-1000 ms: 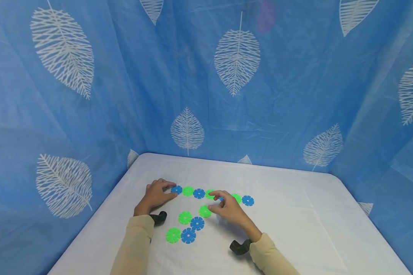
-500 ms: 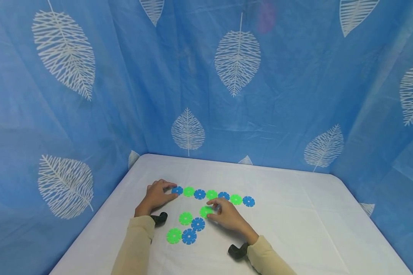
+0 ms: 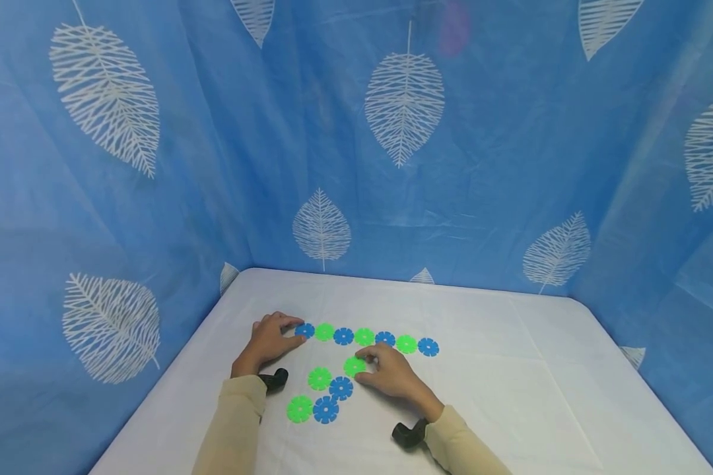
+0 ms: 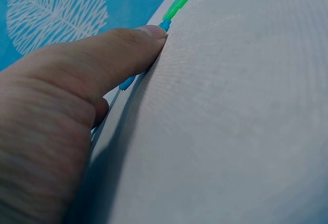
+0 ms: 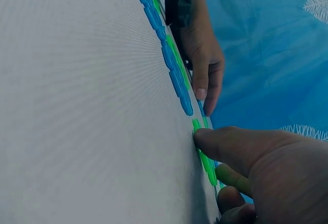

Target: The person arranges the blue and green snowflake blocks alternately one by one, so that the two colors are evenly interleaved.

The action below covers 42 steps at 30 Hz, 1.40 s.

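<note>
In the head view my left hand (image 3: 270, 339) holds a blue interlocking disc (image 3: 305, 331) by its edges, thumb and fingertip on opposite sides. This disc lies at the left end of a row of alternating blue and green discs. My right hand (image 3: 391, 373) pinches a green interlocking disc (image 3: 353, 367) below the middle of the row. In the right wrist view the thumb sits on the rim of that green disc (image 5: 206, 163), flat at the tabletop. The left wrist view has my left thumb against the blue disc's edge, the fingers mostly hidden behind it.
Two more green discs, a nearer one (image 3: 300, 409) and a farther one (image 3: 319, 379), lie beside two overlapping blue discs (image 3: 325, 410). A white cloth covers the table (image 3: 511, 382). Blue leaf-patterned curtains (image 3: 428, 218) stand along its back and sides.
My right hand has come down from over the row toward the near side and closed its thumb and finger on the green disc. The left hand stays at the blue disc.
</note>
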Tool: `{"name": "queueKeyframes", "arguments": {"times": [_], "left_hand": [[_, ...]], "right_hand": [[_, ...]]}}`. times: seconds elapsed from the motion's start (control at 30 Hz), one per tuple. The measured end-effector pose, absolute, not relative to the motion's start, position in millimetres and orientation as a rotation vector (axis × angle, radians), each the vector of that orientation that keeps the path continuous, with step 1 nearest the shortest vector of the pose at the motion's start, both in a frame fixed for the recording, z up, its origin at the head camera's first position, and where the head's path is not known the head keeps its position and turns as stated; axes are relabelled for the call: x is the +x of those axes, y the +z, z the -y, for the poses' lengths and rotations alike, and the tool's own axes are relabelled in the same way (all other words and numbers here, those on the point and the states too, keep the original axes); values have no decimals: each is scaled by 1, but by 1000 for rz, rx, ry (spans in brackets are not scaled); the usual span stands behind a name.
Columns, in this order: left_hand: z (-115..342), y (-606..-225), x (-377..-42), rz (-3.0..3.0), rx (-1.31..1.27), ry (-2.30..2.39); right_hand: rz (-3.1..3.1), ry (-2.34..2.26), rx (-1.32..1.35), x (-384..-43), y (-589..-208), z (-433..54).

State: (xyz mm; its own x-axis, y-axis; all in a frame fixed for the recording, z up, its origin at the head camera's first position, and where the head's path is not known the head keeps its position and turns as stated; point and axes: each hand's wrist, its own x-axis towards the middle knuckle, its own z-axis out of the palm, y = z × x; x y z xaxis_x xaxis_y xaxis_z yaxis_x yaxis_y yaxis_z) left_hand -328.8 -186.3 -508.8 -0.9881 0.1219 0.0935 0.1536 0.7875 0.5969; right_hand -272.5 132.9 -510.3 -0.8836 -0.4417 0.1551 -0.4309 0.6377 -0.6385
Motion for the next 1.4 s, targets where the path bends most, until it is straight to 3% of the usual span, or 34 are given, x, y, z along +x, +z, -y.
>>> {"name": "queueKeyframes", "arguments": {"times": [1.4], "left_hand": [[183, -512, -326, 2928, -207, -945]], "right_hand": [[-2769, -1174, -888, -271, -508, -138]]}}
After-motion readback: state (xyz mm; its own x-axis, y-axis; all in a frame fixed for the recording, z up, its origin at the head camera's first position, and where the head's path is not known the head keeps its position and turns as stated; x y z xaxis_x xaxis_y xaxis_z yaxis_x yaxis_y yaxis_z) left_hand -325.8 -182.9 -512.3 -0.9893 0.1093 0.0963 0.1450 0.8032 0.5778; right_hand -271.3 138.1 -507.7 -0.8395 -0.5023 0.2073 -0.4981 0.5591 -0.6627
